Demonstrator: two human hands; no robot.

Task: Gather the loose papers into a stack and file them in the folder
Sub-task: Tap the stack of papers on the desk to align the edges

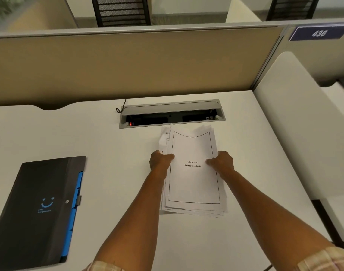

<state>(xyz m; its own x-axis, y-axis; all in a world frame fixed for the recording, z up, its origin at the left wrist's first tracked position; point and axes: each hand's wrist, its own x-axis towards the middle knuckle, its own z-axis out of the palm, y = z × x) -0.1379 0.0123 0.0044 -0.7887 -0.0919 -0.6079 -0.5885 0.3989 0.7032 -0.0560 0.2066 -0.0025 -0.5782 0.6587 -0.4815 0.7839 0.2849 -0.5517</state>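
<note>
Both hands grip the stack of papers (193, 180) by its long sides at mid-bench: the left hand (159, 159) curls round the left edge, the right hand (222, 160) round the right edge. The sheets sit unevenly, corners fanning out at the near and far ends. The far edge lies just short of the open cable tray (172, 114). The black folder (40, 210) lies closed, well apart to the left, with bare bench (118, 153) between.

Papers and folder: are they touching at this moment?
Apart. The head view shows bare desk between the papers, gripped by both hands, and the closed folder lying to their left.
</note>
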